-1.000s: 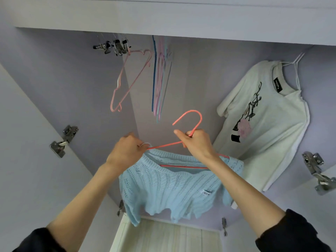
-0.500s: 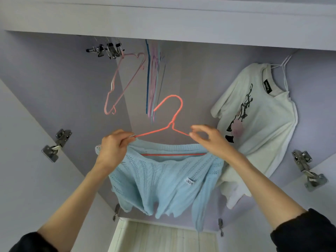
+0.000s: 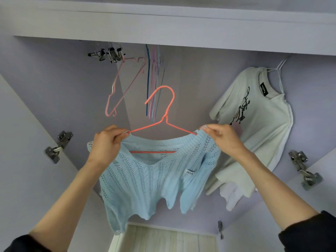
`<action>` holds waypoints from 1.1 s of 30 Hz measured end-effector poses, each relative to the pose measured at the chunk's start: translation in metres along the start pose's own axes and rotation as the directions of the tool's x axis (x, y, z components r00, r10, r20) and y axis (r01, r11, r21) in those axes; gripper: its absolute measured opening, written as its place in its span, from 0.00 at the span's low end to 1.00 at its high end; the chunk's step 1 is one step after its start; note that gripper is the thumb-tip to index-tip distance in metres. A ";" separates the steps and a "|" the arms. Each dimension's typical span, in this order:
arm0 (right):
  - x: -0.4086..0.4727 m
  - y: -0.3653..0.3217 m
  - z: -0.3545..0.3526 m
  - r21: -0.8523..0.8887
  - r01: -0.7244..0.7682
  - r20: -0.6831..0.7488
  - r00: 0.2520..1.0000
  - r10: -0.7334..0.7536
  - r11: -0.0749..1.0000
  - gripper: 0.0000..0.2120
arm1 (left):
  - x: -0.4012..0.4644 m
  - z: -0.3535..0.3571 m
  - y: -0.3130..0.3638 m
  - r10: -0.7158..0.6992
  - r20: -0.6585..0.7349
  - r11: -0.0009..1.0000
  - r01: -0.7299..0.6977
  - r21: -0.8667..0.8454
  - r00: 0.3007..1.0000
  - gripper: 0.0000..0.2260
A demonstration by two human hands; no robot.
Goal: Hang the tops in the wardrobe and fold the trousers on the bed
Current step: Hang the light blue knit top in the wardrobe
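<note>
Both hands were up in front of the wardrobe (image 3: 54, 99). Left hand (image 3: 107, 142) pinched the left shoulder of the blue knit top (image 3: 145, 180), and right hand (image 3: 224, 139) pinched its right shoulder. They probably held it that way to pull the knit out over the ends of the orange hanger (image 3: 164, 124), so the top would sit flat and not slip off. The hanger's hook pointed up and was not on anything yet. Behind the blue top, up and to the left, an empty pink hanger (image 3: 125, 86) hung beside some metal clips (image 3: 109, 53). To the right of the blue top, a white T-shirt (image 3: 254, 128) already hung inside. Farthest back were the pale purple walls, with door hinges (image 3: 58, 147) at both sides.
</note>
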State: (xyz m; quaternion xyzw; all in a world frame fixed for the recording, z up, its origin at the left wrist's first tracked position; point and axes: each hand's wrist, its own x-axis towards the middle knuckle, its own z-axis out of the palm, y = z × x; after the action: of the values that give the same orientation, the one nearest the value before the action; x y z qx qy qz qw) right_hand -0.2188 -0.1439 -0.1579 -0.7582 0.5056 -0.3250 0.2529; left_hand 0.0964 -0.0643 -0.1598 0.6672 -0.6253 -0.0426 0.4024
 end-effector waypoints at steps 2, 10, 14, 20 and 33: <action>0.001 -0.021 0.002 0.082 0.090 -0.103 0.991 -0.082 0.993 0.10 | 0.002 0.001 0.003 0.047 0.040 0.999 -0.047 0.007 0.998 0.06; -0.005 -0.030 -0.004 -0.040 0.078 0.092 0.993 -0.074 0.996 0.15 | 0.004 -0.005 0.000 -0.011 -0.044 0.990 0.005 -0.142 0.999 0.06; -0.003 -0.025 -0.004 -0.242 0.123 0.101 0.990 -0.102 0.962 0.07 | 0.004 -0.001 -0.002 -0.017 0.012 0.988 0.019 -0.151 1.000 0.06; -0.012 -0.010 -0.010 -0.178 0.099 -0.085 0.990 -0.116 0.979 0.06 | 0.005 0.000 -0.009 0.022 0.132 0.984 0.001 -0.177 0.991 0.08; -0.033 0.000 -0.017 -0.119 0.099 -0.147 0.982 -0.116 0.988 0.05 | 0.003 0.023 0.015 0.072 0.200 0.966 -0.018 -0.259 0.977 0.08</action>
State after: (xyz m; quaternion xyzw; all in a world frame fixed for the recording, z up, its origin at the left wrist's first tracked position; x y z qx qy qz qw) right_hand -0.2403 -0.1145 -0.1546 -0.7701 0.4990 -0.3671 0.1524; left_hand 0.0725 -0.0760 -0.1655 0.5871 -0.6682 -0.1830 0.4186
